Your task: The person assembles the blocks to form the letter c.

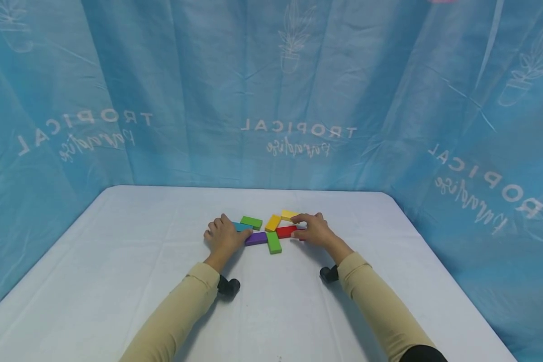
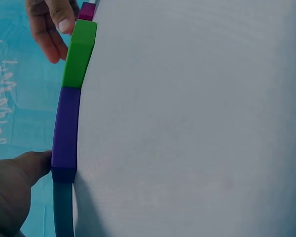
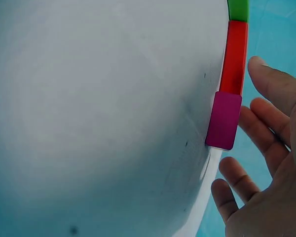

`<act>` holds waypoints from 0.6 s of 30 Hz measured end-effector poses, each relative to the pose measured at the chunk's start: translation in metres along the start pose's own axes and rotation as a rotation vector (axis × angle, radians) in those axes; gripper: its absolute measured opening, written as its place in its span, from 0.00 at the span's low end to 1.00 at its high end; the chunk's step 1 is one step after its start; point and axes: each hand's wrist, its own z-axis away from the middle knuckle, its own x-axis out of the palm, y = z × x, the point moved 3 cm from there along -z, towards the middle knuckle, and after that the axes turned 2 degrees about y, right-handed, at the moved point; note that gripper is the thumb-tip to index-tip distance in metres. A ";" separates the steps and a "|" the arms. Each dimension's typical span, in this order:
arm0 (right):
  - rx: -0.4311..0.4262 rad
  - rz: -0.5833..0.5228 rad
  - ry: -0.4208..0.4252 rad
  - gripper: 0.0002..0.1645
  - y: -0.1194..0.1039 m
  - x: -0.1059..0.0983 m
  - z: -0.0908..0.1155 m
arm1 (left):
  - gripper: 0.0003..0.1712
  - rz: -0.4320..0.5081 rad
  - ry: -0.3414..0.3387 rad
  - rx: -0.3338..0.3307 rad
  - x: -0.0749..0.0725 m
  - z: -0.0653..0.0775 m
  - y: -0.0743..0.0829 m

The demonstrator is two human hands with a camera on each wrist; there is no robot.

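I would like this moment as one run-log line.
left hand: by blue block, purple block | right hand: beside red block, magenta block | nearest green block: between purple, red

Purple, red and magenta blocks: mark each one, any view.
Purple block (image 2: 66, 129): left wrist view, middle of its long visible side.
Red block (image 1: 286, 232): head view, middle of its visible surface.
Magenta block (image 3: 224, 121): right wrist view, middle of its visible face.

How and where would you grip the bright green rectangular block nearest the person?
I'd pinch the bright green rectangular block across its long sides at the near end, coming down from the person's side. It appears to lie flat with that end jutting toward the person, its sides free there, while the purple rectangular block and red rectangular block crowd its far end.
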 end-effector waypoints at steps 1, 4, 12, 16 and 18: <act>0.000 0.000 -0.005 0.27 0.000 0.000 -0.001 | 0.55 -0.004 -0.001 0.000 0.000 -0.001 0.000; -0.012 0.006 -0.020 0.25 0.000 0.002 -0.002 | 0.55 -0.006 -0.002 -0.007 0.000 -0.002 0.001; -0.015 -0.006 -0.032 0.22 0.006 0.004 -0.005 | 0.54 -0.001 -0.016 -0.023 0.001 -0.003 0.002; -0.013 -0.008 -0.032 0.20 0.008 0.004 -0.005 | 0.55 0.011 -0.033 -0.023 0.000 -0.003 0.001; -0.009 -0.011 -0.030 0.20 0.008 0.004 -0.004 | 0.56 0.018 -0.036 -0.018 -0.001 -0.003 0.000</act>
